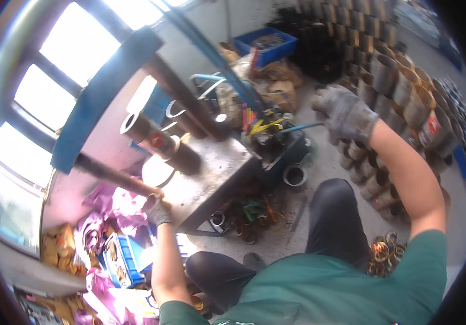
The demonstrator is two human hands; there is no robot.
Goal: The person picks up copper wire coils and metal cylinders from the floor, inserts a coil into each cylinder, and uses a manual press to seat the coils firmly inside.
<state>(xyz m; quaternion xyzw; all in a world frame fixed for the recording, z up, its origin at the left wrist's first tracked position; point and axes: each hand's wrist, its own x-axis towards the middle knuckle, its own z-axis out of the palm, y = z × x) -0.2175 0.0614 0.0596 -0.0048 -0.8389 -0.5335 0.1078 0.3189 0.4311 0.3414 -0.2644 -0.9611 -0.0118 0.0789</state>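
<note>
Fingers (156,206) of left hand (159,212) gripping one lever (111,174), right hand (346,114) raised

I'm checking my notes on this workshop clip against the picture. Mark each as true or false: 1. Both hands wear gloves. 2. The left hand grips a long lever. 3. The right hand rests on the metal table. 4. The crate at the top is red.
1. True: the left hand and right hand wear grey gloves.
2. True: it closes round the end of a long brown lever.
3. False: it is raised, away from the metal table, towards stacked metal sleeves.
4. False: the crate is blue.
</note>
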